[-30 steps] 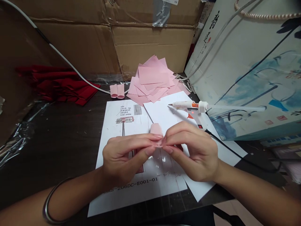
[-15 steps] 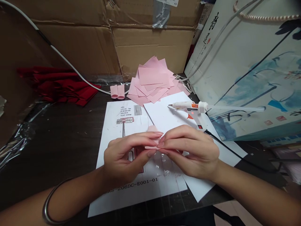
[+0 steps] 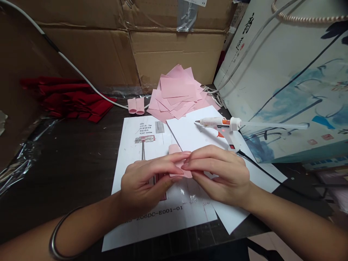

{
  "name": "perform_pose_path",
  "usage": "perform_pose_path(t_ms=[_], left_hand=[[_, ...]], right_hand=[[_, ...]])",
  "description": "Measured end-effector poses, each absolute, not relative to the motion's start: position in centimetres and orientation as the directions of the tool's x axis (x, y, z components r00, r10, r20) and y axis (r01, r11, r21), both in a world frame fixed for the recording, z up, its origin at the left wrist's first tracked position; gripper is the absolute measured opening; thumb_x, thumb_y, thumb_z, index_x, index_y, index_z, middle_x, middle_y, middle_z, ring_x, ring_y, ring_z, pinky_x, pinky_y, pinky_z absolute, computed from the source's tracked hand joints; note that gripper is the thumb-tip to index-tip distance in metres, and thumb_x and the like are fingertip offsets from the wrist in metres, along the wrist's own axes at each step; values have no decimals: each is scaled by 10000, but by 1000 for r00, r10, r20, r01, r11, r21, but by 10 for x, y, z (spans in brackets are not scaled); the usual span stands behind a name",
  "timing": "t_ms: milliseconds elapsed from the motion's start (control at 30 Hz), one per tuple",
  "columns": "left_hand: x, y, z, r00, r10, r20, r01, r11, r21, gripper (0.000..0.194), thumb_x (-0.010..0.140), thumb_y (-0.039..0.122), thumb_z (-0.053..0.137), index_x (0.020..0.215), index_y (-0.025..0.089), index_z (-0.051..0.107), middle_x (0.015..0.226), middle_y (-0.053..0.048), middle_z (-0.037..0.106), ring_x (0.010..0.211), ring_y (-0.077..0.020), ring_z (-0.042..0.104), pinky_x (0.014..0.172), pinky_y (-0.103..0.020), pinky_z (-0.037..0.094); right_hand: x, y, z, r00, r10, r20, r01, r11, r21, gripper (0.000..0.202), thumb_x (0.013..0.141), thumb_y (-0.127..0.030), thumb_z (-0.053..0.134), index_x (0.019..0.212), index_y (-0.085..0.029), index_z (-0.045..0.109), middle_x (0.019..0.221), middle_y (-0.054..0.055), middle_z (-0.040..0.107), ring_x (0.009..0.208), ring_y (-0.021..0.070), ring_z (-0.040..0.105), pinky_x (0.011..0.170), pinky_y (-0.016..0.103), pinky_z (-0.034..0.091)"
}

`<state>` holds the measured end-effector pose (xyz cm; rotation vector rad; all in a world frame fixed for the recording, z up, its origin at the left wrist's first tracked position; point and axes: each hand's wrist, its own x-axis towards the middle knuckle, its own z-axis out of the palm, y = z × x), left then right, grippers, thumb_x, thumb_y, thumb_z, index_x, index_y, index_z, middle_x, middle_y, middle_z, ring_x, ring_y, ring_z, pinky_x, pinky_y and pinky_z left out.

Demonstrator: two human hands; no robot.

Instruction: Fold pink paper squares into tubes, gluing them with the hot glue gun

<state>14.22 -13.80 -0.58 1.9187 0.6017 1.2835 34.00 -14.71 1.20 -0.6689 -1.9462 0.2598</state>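
Between my two hands is a pink sheet [image 3: 174, 149], curled over so that its near edge shows below my fingertips; whether it is paper or cloth I cannot tell. My left hand [image 3: 149, 179] pinches its left side between thumb and fingers. On the right side, my right hand [image 3: 221, 174] grips it the same way, fingertips almost meeting those of the left. Beneath both hands lies a printed white sheet [image 3: 127, 145] with a drawing, partly covered. A white glue gun [image 3: 220, 125] rests on a second white sheet [image 3: 185, 128] beyond my right hand.
Behind the sheets is a loose pile of pink pieces [image 3: 178, 88], with two small pink tubes [image 3: 136, 106] to its left. Folded red cloth [image 3: 73, 99] lies at the far left. A cardboard box [image 3: 176, 47] stands at the back, a painted white panel [image 3: 285, 87] at the right.
My fingers have shifted slightly on the pink sheet. More of its near edge now shows, curved downward below the fingertips. The glue gun and the pile have stayed put.
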Motion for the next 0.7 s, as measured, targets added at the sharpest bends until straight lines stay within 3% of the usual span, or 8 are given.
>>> perform_pose_path(t_ms=[133, 200, 367, 433, 567, 700], left_hand=[[144, -136, -7, 379, 702, 603, -47, -636, 770, 252, 808, 83, 698, 1019, 222, 697, 1173, -70, 702, 838, -187, 736, 659, -286, 638], [144, -135, -8, 389, 692, 608, -60, -640, 766, 272, 807, 65, 691, 1031, 219, 698, 1176, -71, 701, 898, -199, 730, 681, -292, 641], [144, -135, -8, 388, 680, 622, -66, -653, 755, 289, 834, -3, 627, 1006, 214, 712, 1171, -48, 706, 493, -56, 660, 472, -165, 574], [143, -135, -7, 399, 673, 623, -69, -656, 752, 314, 837, -24, 610, 1010, 214, 720, 1152, -39, 714, 428, -37, 624, 442, -149, 559], [142, -135, -3, 390, 659, 643, -54, -680, 731, 323, 821, -5, 649, 1026, 234, 723, 1119, -14, 726, 701, -121, 739, 618, -188, 631], [144, -135, 0, 391, 627, 674, 2, -733, 680, 272, 803, 44, 702, 1011, 220, 717, 1102, -20, 733, 955, -182, 724, 812, -255, 632]], right_hand=[[341, -148, 15, -334, 554, 762, 341, 825, -450, 197, 780, 24, 636, 900, -109, 716, 853, 93, 723, 785, 129, 690, 655, 215, 569], [340, -148, 15, -336, 565, 754, 343, 819, -460, 186, 783, 16, 637, 897, -112, 710, 854, 91, 721, 792, 128, 686, 652, 214, 569], [337, -148, 10, -331, 588, 738, 335, 804, -490, 145, 805, -12, 623, 886, -111, 691, 866, 93, 701, 794, 122, 668, 644, 213, 567], [336, -148, 10, -329, 585, 742, 332, 807, -489, 145, 799, -4, 626, 886, -100, 691, 867, 98, 696, 795, 120, 664, 652, 208, 563], [337, -148, 11, -331, 563, 757, 339, 820, -462, 155, 784, 14, 633, 868, -97, 701, 846, 89, 695, 776, 108, 659, 640, 187, 548], [338, -147, 11, -331, 562, 758, 348, 819, -456, 182, 774, 29, 633, 873, -106, 707, 843, 84, 701, 779, 104, 659, 641, 183, 547]])
